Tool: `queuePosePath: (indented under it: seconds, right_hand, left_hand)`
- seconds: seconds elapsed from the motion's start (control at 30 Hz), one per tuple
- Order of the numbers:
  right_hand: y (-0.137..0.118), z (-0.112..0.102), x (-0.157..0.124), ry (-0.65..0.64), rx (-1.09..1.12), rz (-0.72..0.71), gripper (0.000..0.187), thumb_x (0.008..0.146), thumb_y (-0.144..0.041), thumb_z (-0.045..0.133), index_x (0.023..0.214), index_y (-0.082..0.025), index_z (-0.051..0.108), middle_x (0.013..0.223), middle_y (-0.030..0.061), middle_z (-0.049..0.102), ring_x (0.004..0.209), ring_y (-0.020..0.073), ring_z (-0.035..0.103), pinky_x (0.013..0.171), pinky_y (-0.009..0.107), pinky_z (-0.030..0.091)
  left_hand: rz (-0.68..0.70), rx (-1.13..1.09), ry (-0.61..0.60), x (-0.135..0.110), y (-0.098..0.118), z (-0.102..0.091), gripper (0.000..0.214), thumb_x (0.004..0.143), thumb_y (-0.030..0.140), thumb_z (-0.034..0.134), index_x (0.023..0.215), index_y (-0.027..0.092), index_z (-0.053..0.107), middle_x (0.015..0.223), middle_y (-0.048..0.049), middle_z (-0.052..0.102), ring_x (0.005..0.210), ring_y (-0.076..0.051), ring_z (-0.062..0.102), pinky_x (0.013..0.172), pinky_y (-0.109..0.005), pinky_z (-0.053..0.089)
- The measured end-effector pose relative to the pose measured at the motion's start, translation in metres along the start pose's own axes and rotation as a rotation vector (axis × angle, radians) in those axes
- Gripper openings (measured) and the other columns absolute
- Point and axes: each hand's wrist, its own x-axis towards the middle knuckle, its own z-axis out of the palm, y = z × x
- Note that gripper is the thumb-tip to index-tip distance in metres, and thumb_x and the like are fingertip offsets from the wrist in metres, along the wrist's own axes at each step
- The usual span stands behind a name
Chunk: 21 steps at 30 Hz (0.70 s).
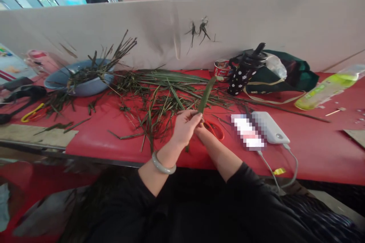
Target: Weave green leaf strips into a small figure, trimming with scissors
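Note:
My left hand, with a pale bangle on its wrist, is closed on a long green leaf strip. The strip's broad end points up and away over the table. Right against it, my right hand is closed at the same strip, its fingers mostly hidden behind the left hand. Red-orange scissor handles show just beyond my right wrist. Loose leaf strips and cut scraps lie spread beyond and left of my hands, with a bundle of long leaves behind them.
A blue basin of dark stalks stands at the back left, near yellow-handled scissors. On the right are a flowered black tumbler, a red tub, a drink bottle, a phone and a cabled power bank. A partition borders the back.

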Motion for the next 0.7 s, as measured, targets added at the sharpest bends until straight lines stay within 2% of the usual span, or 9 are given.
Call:
queuePosePath:
  seconds: [0.1,0.23,0.33,0.43,0.6,0.7]
  right_hand:
    - [0.0,-0.005,0.012,-0.081,0.092,0.038,0.026,0.075,-0.04,0.048,0.077,-0.017,0.061,0.065,0.001,0.059,0.061,0.0127,0.054,0.058,0.026,0.047]
    - [0.001,-0.019,0.019,0.051,0.22,0.155,0.031,0.075,-0.042,0.05,0.092,-0.018,0.059,0.081,0.0026,0.064,0.073,0.0138,0.059,0.065,0.026,0.048]
    - [0.002,-0.023,0.016,0.064,0.222,0.229,0.031,0.076,-0.042,0.049,0.092,-0.018,0.059,0.082,0.0037,0.064,0.07,0.0138,0.059,0.061,0.025,0.047]
    - [0.005,-0.021,0.016,0.069,0.181,0.259,0.03,0.076,-0.041,0.049,0.095,-0.019,0.057,0.086,0.0034,0.064,0.071,0.0134,0.059,0.061,0.025,0.047]
    - [0.01,-0.015,0.025,0.087,0.155,0.212,0.029,0.074,-0.039,0.051,0.095,-0.02,0.057,0.088,0.0017,0.063,0.078,0.0135,0.057,0.068,0.025,0.046]
    - [0.011,-0.014,0.028,0.067,0.185,0.238,0.024,0.071,-0.039,0.056,0.085,-0.019,0.06,0.076,-0.0011,0.062,0.068,0.0117,0.055,0.062,0.024,0.044]
  left_hand:
    - [-0.009,0.085,0.069,0.031,-0.004,-0.028,0.017,0.064,0.031,0.061,0.065,0.015,0.056,0.054,0.0022,0.055,0.047,-0.007,0.049,0.047,-0.021,0.037]
    - [-0.027,0.147,0.078,0.077,-0.016,-0.059,0.018,0.063,0.031,0.062,0.063,0.014,0.056,0.056,0.0018,0.056,0.047,-0.007,0.05,0.05,-0.022,0.039]
    - [-0.015,0.162,0.073,0.095,-0.026,-0.069,0.019,0.063,0.032,0.061,0.064,0.014,0.056,0.057,0.0019,0.056,0.049,-0.008,0.05,0.051,-0.021,0.039]
    - [-0.081,0.145,0.075,0.097,-0.038,-0.073,0.019,0.063,0.032,0.061,0.065,0.014,0.055,0.054,0.0031,0.054,0.047,-0.007,0.048,0.048,-0.021,0.037]
    - [-0.116,0.215,-0.141,0.086,-0.055,-0.073,0.021,0.066,0.034,0.059,0.065,0.013,0.057,0.052,0.0033,0.053,0.048,-0.007,0.046,0.049,-0.021,0.035]
    - [-0.15,0.266,-0.239,0.081,-0.056,-0.07,0.022,0.067,0.033,0.059,0.06,0.013,0.057,0.048,0.0037,0.051,0.046,-0.007,0.044,0.048,-0.021,0.033]
